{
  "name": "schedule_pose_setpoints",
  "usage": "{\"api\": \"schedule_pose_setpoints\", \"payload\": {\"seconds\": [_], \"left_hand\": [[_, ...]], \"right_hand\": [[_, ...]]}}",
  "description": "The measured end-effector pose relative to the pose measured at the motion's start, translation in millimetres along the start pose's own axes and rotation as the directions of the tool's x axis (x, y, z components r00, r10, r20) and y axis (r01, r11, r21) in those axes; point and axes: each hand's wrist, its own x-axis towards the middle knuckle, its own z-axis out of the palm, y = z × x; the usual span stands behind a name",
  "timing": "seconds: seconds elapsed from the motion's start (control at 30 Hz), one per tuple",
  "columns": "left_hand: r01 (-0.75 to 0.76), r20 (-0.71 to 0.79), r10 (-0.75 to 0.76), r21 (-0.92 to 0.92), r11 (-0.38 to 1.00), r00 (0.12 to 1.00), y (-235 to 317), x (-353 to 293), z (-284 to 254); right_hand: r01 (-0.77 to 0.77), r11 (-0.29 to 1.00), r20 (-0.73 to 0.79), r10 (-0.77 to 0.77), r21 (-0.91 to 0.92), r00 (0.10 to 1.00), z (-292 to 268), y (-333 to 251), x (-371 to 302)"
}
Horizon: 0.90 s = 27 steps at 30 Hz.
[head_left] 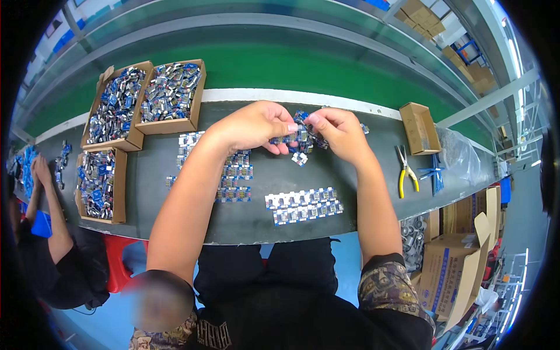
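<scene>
Both my hands work above the dark bench, over a small heap of little blue circuit boards (302, 115). My left hand (256, 125) is closed on a short strip of circuit boards (283, 140), its thumb on top. Close beside it, my right hand (343, 135) is closed, thumb and forefinger pinched at the heap's near side; what lies between them is too small to make out. One loose circuit board (300, 158) lies just below the hands. Nearer to me are two panel rows of boards (303, 205). More boards in rows (236, 175) lie partly behind my left forearm.
Cardboard boxes full of boards (170, 96) stand at the left, with another box (100, 184) nearer. On the right are yellow-handled pliers (406, 175), blue cable ties (432, 175), a small cardboard box (420, 129) and a plastic bag (461, 154). A co-worker's hands (38, 169) are far left.
</scene>
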Motion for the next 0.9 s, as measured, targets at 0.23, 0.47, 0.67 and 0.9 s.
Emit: {"api": "schedule_pose_setpoints", "payload": {"seconds": [0.23, 0.47, 0.67, 0.9], "left_hand": [[0.001, 0.126, 0.009, -0.085, 0.996, 0.992, 8.9, -7.5, 6.3], [0.005, 0.210, 0.073, -0.350, 0.937, 0.975, -1.9, -1.0, 6.3], [-0.069, -0.212, 0.050, -0.084, 0.994, 0.976, 17.1, -11.9, -3.4], [-0.109, -0.122, 0.098, -0.088, 0.990, 0.988, -3.3, 2.1, -13.5]], "right_hand": [[-0.144, 0.949, 0.384, 0.027, 0.280, 0.923, -3.8, -3.2, -6.7], [-0.118, 0.876, 0.364, -0.069, 0.468, 0.929, 0.9, -5.2, -7.9], [-0.175, 0.878, 0.198, 0.094, 0.446, 0.976, 0.7, -7.2, -5.0], [0.051, 0.980, -0.054, -0.063, -0.191, 0.997, 4.1, -2.1, 1.2]]}}
